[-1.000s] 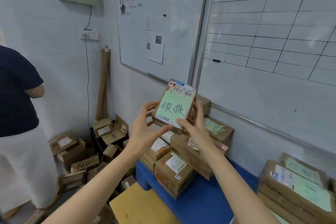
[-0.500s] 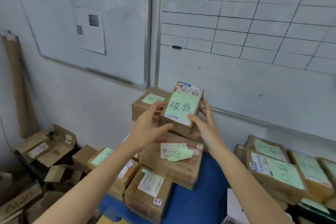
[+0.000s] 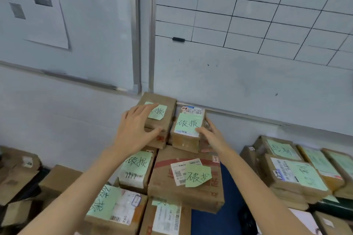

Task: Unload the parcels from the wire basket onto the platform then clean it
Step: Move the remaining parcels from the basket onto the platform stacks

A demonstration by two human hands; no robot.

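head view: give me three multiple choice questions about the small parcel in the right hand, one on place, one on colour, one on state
1. The small brown cardboard parcel sits:
A on the floor
B on the large red-banded cardboard box
C on the whiteboard ledge

2. Its handwritten paper note is:
A pink
B pale green
C yellow

3. The left hand:
A holds a marker
B hangs free
C rests on the neighbouring brown parcel

Answers:
1. B, its base meets that box's top.
2. B, it is green like the notes on the other parcels.
3. C, its fingers lie spread across that parcel's top.
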